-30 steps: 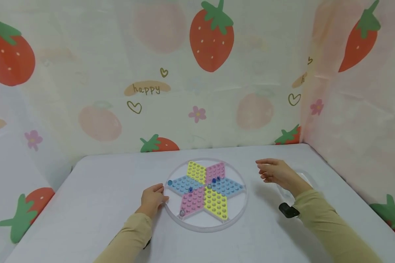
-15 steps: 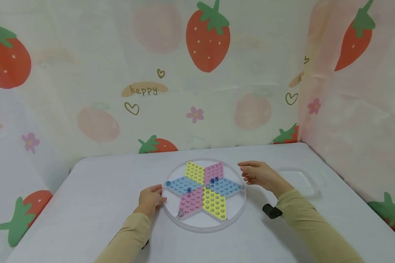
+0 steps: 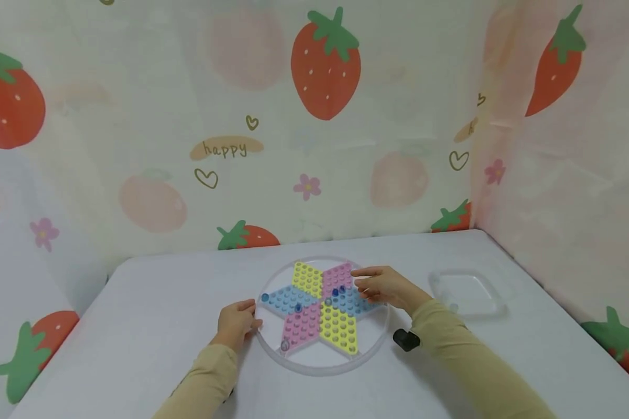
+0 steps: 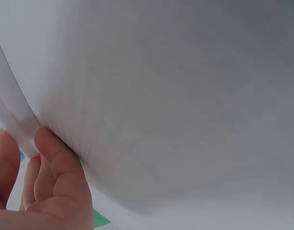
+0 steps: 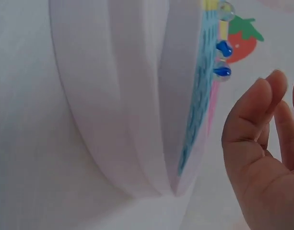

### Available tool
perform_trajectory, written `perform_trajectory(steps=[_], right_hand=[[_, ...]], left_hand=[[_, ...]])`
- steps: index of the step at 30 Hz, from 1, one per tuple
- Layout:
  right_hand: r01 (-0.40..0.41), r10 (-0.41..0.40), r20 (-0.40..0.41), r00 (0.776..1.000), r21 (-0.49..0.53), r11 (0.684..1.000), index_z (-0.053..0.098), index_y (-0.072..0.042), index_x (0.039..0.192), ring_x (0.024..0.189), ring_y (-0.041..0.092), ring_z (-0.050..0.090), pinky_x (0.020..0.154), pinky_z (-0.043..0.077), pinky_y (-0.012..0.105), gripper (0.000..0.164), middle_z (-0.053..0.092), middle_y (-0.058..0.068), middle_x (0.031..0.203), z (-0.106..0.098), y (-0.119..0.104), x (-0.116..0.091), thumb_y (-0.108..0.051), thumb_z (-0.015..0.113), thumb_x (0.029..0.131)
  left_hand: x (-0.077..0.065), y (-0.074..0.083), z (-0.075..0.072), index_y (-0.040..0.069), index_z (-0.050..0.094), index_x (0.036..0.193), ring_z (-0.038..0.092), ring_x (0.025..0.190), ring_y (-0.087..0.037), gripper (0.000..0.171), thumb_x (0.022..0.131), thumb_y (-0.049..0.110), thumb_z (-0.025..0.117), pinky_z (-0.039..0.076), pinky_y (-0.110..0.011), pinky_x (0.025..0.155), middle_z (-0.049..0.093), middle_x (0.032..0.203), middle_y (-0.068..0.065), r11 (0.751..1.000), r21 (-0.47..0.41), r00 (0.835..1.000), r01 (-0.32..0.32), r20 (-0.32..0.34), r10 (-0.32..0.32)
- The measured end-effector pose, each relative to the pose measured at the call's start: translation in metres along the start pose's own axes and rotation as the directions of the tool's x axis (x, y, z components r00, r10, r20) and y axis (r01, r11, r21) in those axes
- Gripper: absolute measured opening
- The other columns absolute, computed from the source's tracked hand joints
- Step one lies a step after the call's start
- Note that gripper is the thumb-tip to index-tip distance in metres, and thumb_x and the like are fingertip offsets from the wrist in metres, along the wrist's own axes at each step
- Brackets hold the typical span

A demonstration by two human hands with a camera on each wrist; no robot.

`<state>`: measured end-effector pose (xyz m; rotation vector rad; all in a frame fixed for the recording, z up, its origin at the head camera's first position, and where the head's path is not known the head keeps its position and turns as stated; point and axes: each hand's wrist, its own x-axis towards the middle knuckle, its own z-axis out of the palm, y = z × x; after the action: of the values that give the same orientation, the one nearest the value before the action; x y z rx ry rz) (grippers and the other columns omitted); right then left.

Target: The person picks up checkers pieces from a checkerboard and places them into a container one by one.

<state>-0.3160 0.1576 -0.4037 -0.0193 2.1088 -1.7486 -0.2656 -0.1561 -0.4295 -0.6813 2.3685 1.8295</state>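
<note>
A round white Chinese checkers board (image 3: 322, 370) with a yellow, pink and blue star lies on the table. Two dark blue marbles (image 3: 335, 293) and a clear marble (image 3: 328, 301) sit near its middle. Another blue marble (image 3: 298, 307) is left of centre, a teal marble (image 3: 264, 297) on the left tip and a clear marble (image 3: 285, 345) on the lower-left tip. My left hand (image 3: 235, 323) touches the left rim; in the left wrist view its fingertips (image 4: 47, 136) meet the rim. My right hand (image 3: 390, 288) hovers over the right side, fingers loosely bent, no marble visible between them.
A clear plastic tray (image 3: 469, 291) stands on the white table (image 3: 136, 326) to the right, with a small clear round thing (image 3: 453, 307) at its near left. A strawberry-print cloth (image 3: 314, 145) rises behind the table and at both sides.
My right hand has moved left from over the clear tray to over the board's right side, uncovering the tray. The left hand stays at the rim. The marbles on the board look unchanged.
</note>
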Motion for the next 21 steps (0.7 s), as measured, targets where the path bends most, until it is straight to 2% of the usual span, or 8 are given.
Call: perform_trajectory(steps=[5, 8, 14, 21], right_hand=[[-0.068, 0.066, -0.033, 0.997, -0.042, 0.997, 0.056, -0.004, 0.135, 0.076, 0.018, 0.063, 0.066, 0.051, 0.028, 0.042, 0.065, 0.012, 0.1, 0.008, 0.006, 0.011, -0.009, 0.062, 0.095], [-0.112, 0.108, -0.059, 0.992, -0.054, 0.992, 0.058, -0.006, 0.133, 0.074, 0.017, 0.062, 0.064, 0.05, 0.027, 0.041, 0.066, 0.011, 0.096, 0.01, 0.007, 0.016, -0.009, 0.064, 0.093], [-0.113, 0.109, -0.045, 0.993, -0.109, 0.988, 0.061, -0.003, 0.13, 0.066, 0.015, 0.055, 0.06, 0.048, 0.024, 0.038, 0.063, 0.008, 0.079, 0.013, 0.003, 0.025, -0.01, 0.066, 0.093], [-0.122, 0.111, -0.066, 0.992, -0.197, 0.973, 0.066, -0.003, 0.122, 0.063, 0.014, 0.054, 0.058, 0.048, 0.023, 0.031, 0.061, 0.006, 0.074, 0.019, 0.002, 0.03, -0.005, 0.066, 0.091]], left_hand=[[-0.003, -0.002, 0.001, -0.006, 0.052, 0.134, 0.053, 0.114, -0.032, 0.048, 0.087, -0.009, 0.062, 0.046, -0.027, 0.066, 0.049, 0.139, -0.023, 1.0, 0.003, 1.0, -0.01, -0.001, 0.01], [-0.002, -0.003, 0.001, -0.006, 0.052, 0.134, 0.053, 0.113, -0.032, 0.048, 0.087, -0.009, 0.062, 0.046, -0.027, 0.066, 0.048, 0.139, -0.024, 1.0, -0.005, 1.0, -0.017, 0.011, 0.017], [0.001, -0.004, -0.001, -0.006, 0.051, 0.135, 0.052, 0.115, -0.033, 0.049, 0.087, -0.009, 0.062, 0.047, -0.027, 0.066, 0.048, 0.14, -0.023, 1.0, 0.014, 1.0, -0.028, -0.004, 0.028], [0.001, -0.005, 0.0, -0.006, 0.051, 0.135, 0.052, 0.116, -0.032, 0.049, 0.087, -0.008, 0.061, 0.046, -0.027, 0.066, 0.048, 0.14, -0.023, 0.999, 0.014, 1.0, -0.03, 0.002, 0.03]])
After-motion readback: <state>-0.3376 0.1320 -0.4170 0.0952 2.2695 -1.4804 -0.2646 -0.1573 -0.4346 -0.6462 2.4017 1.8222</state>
